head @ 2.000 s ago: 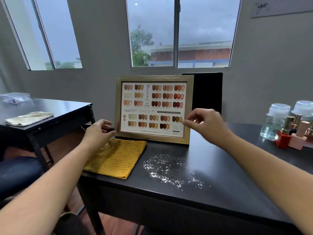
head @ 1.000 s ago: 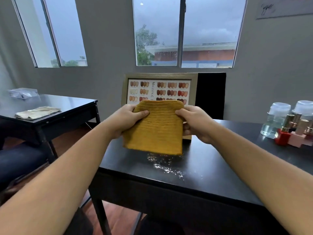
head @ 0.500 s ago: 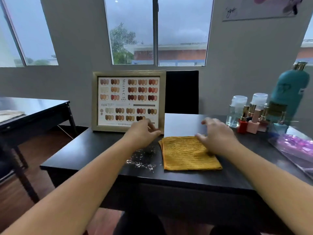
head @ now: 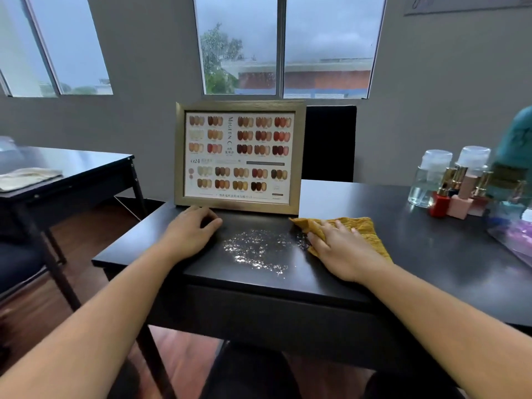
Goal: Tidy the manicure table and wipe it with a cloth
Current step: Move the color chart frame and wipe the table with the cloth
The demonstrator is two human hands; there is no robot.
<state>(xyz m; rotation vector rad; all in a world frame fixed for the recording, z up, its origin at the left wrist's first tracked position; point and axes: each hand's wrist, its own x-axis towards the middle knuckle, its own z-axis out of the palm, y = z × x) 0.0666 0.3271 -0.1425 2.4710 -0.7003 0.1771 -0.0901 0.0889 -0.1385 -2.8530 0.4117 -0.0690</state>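
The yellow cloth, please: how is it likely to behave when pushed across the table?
The yellow cloth looks soft and floppy: its left corner is rumpled, so it may bunch. Under the flat right hand it should probably slide easily over the glossy table.

Chart (head: 239,156), framed, centre of frame, upright at the back of the surface (head: 403,254).

Print read:
- "MIGEEN C": dark capitals running top to bottom, upper middle of the sheet, between swatch columns. The few small characters below it are too small to read.
- "024": mid left of the sheet, above the lower swatch rows. The fine line beside it is illegible.
- Bottom margin: one line of small print, illegible.

Poster (head: 466,4), upper right of frame: dark scribble only, not readable.

Teal bottle (head: 515,151), right edge: label blurred, unreadable.
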